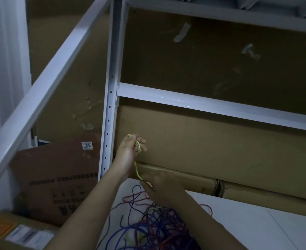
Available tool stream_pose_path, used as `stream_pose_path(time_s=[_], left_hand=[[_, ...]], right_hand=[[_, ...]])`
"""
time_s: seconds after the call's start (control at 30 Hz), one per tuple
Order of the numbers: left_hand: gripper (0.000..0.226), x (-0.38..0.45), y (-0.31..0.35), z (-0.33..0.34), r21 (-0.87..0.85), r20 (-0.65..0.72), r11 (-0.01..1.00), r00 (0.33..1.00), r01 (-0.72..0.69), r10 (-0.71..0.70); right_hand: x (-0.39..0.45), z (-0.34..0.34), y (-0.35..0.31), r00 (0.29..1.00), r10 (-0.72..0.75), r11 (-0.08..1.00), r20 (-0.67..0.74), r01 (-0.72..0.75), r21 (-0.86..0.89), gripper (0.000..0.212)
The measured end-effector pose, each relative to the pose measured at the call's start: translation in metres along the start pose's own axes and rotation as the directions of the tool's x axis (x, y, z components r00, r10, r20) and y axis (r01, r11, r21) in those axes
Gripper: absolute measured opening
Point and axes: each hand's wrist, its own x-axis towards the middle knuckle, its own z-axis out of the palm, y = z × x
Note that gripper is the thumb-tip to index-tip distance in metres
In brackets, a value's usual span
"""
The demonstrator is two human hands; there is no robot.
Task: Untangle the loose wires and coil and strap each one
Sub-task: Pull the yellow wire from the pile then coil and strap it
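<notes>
A thin yellow wire (pixel 136 168) runs taut between my two hands. My left hand (pixel 130 150) is raised in front of the cardboard and grips a small bunch of yellow loops in its curled fingers. My right hand (pixel 159 186) is lower and pinches the same yellow wire where it rises from the pile. Below my arms lies a tangle of blue and red wires (pixel 155 224) on the white shelf surface (pixel 238 222), partly hidden by my right forearm.
A white metal shelving upright (pixel 109 105) and crossbeam (pixel 202 103) frame the space. Large cardboard sheets (pixel 211 150) stand behind the hands. A brown box with a 3055 label (pixel 54 177) sits at the left, another labelled box (pixel 13 233) at the bottom left.
</notes>
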Motion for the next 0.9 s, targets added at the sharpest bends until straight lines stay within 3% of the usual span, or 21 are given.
stream_pose_path(time_s=[0.07, 0.17, 0.23, 0.3, 0.37, 0.43, 0.57, 0.63, 0.73, 0.9], left_hand=[[0.022, 0.001, -0.007, -0.003, 0.335, 0.019, 0.941, 0.999, -0.039, 0.035], [0.016, 0.001, -0.006, -0.007, 0.617, 0.170, 0.772, 0.984, -0.153, 0.059], [0.017, -0.001, -0.002, -0.007, 0.772, 0.256, 0.597, 0.966, -0.219, 0.023], [0.019, -0.002, 0.003, -0.007, 0.874, 0.295, 0.411, 0.955, -0.261, -0.021], [0.023, -0.005, 0.006, -0.005, 0.912, 0.301, 0.304, 0.953, -0.276, -0.038], [0.034, -0.009, 0.011, -0.002, 0.915, 0.286, 0.314, 0.956, -0.254, -0.060], [0.052, -0.015, 0.023, -0.001, 0.914, 0.280, 0.341, 0.949, -0.219, -0.144], [0.046, -0.018, 0.030, -0.005, 0.879, 0.285, 0.446, 0.937, -0.171, -0.203], [0.040, -0.023, 0.038, -0.009, 0.764, 0.312, 0.634, 0.928, -0.115, -0.207], [0.042, -0.025, 0.043, -0.013, 0.590, 0.287, 0.806, 0.945, -0.048, -0.154]], right_hand=[[-0.002, -0.005, 0.001, 0.999, -0.032, 0.997, -0.039, 0.035, 0.075, 0.015], [-0.001, -0.012, 0.013, 0.980, 0.162, 0.931, 0.120, -0.192, 0.309, 0.018], [0.001, -0.015, 0.025, 0.936, 0.282, 0.818, 0.209, -0.349, 0.458, 0.014], [0.005, -0.016, 0.035, 0.915, 0.350, 0.730, 0.200, -0.400, 0.554, 0.011], [0.013, -0.019, 0.044, 0.894, 0.419, 0.661, 0.159, -0.420, 0.621, 0.014], [0.022, -0.022, 0.052, 0.888, 0.452, 0.639, 0.081, -0.386, 0.665, 0.016], [0.039, -0.018, 0.056, 0.899, 0.427, 0.722, -0.102, -0.270, 0.637, 0.017], [0.042, -0.010, 0.056, 0.899, 0.421, 0.720, -0.121, -0.249, 0.648, 0.019], [0.034, 0.004, 0.056, 0.918, 0.396, 0.647, 0.011, -0.288, 0.706, 0.030], [0.012, 0.014, 0.048, 0.877, 0.329, 0.411, 0.350, -0.467, 0.783, 0.029]])
